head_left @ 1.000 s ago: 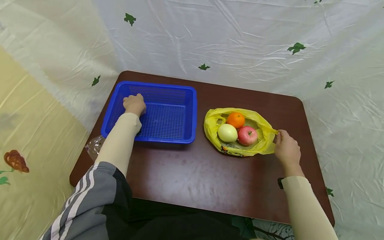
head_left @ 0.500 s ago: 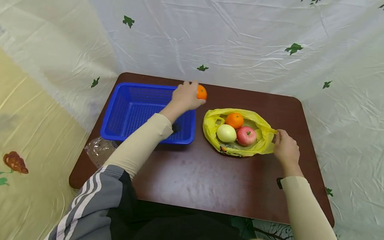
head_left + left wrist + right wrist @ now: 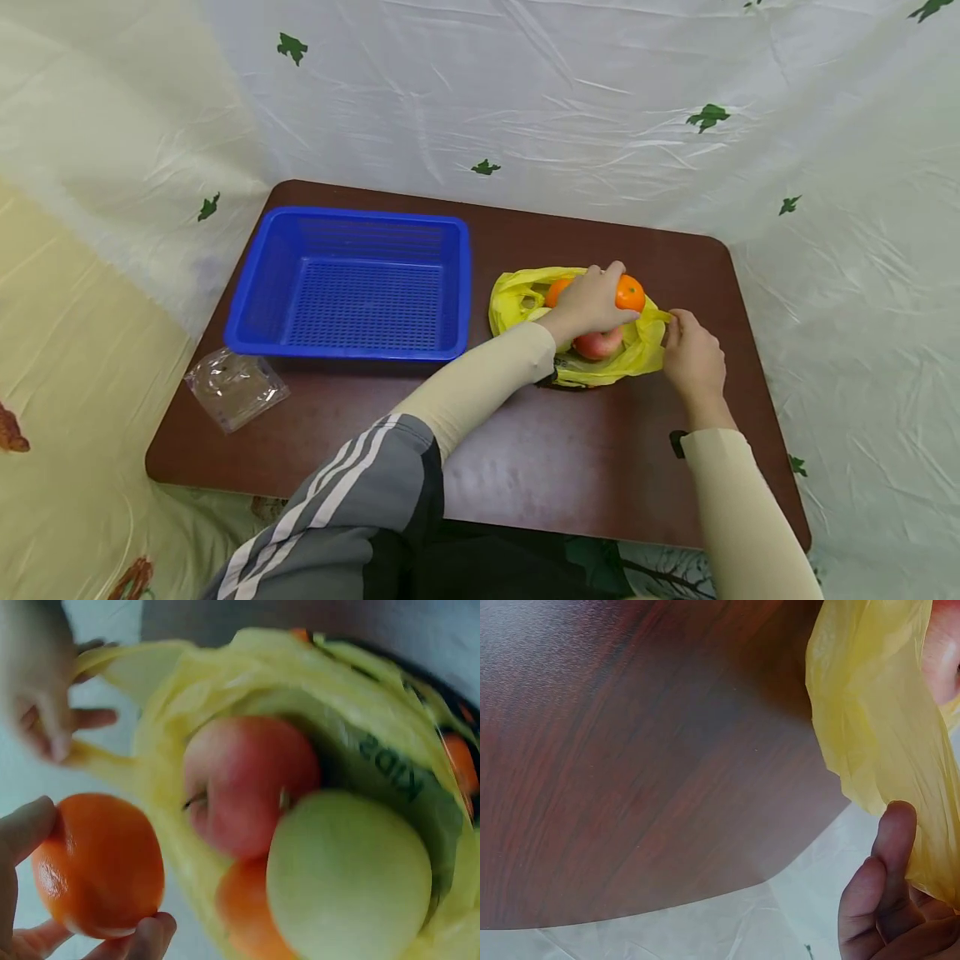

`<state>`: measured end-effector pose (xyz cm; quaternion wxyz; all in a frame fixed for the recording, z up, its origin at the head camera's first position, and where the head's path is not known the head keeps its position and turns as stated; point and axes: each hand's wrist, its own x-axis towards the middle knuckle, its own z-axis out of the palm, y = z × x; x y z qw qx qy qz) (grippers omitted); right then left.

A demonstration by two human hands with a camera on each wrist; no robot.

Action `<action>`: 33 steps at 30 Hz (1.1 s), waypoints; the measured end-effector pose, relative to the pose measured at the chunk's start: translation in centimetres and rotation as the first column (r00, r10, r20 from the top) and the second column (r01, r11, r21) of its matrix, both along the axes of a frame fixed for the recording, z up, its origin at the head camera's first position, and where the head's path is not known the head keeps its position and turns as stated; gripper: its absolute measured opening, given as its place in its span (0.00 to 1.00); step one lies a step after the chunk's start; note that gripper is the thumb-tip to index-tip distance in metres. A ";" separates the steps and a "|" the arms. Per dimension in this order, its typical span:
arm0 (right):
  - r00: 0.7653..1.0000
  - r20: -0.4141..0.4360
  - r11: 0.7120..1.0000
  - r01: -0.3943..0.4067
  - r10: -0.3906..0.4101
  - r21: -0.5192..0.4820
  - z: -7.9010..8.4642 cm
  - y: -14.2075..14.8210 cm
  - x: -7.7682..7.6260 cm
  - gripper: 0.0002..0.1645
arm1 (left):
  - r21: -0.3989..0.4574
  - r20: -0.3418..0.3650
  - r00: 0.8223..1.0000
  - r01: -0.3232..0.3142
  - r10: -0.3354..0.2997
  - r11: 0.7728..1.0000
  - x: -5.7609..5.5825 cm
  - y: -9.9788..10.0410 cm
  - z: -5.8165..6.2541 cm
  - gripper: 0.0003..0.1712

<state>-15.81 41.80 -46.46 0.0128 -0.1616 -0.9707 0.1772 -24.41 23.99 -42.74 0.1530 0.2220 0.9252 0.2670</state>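
My left hand (image 3: 591, 302) holds an orange (image 3: 101, 866) between thumb and fingers, over the open mouth of a yellow plastic bag (image 3: 513, 292). Inside the bag lie a red apple (image 3: 247, 780), a pale green round fruit (image 3: 349, 874) and a second orange (image 3: 251, 907). In the head view my left hand and wrist partly cover these fruits. At the bag's right side my right hand (image 3: 694, 354) pinches its edge, pulling the plastic outward; the right wrist view shows the stretched yellow film (image 3: 885, 712) at the fingers.
A blue plastic basket (image 3: 348, 354) stands on the left of the brown table (image 3: 525, 467), with no fruit in it. By its near left corner lies a crumpled clear plastic packet (image 3: 236, 392). Pale sheeting (image 3: 420, 100) with green leaf shapes hangs behind the table.
My left hand has come out of the blue basket with an orange and moved right to above the yellow bag. The right hand keeps its pinch on the bag's edge. The head view has shifted slightly.
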 end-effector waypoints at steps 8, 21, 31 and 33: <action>1.000 -0.018 1.000 0.019 -0.019 -0.013 1.2 -0.4 -0.1 0.28 | 0.017 -0.008 0.999 -0.039 0.039 0.999 0.3 2.4 -1.7 0.41; 0.998 -0.055 1.000 0.017 -0.018 -0.016 2.1 -1.0 0.0 0.25 | -0.018 -0.110 0.990 -0.090 0.088 0.996 -0.5 3.9 -4.2 0.38; 0.997 -0.071 1.000 0.009 -0.009 0.000 2.3 -0.8 0.3 0.23 | -0.272 -0.175 0.985 -0.055 0.007 0.961 0.2 5.1 -5.3 0.25; 0.997 -0.070 1.000 0.011 -0.011 0.006 2.5 -0.5 0.4 0.23 | -0.267 -0.168 0.986 -0.050 0.004 0.962 0.3 5.4 -5.4 0.22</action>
